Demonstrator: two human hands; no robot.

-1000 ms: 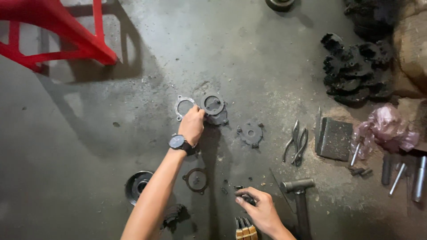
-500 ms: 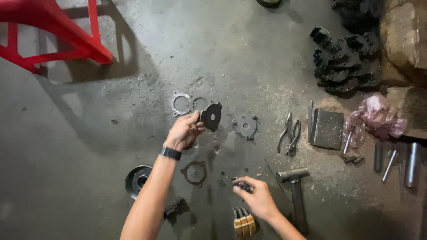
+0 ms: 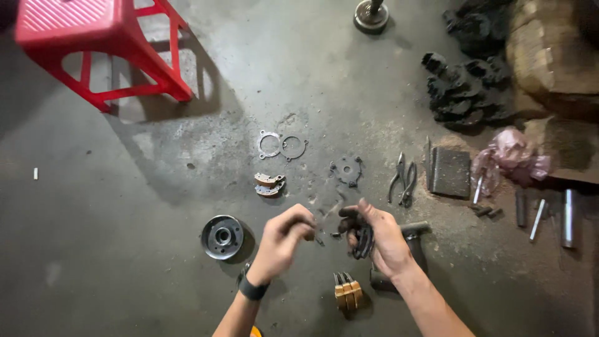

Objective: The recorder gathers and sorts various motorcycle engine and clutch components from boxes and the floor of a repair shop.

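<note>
Left hand has left the gaskets, now pinched shut; right hand grips a dark plate (grimy).

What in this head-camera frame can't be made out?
- Small piece in the left hand: curled fingers hide it.
- Dark plate in the right hand: palm covers part of it.
- Hammer: right wrist hides its middle.
- Round part: cut by top edge.

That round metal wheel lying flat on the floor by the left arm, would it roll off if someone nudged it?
Probably not: the pulley wheel lies flat on the concrete floor, so it would likely slide. It looks like solid metal, so probably heavy for its size and stiff. Stood on edge, it might roll.
</note>
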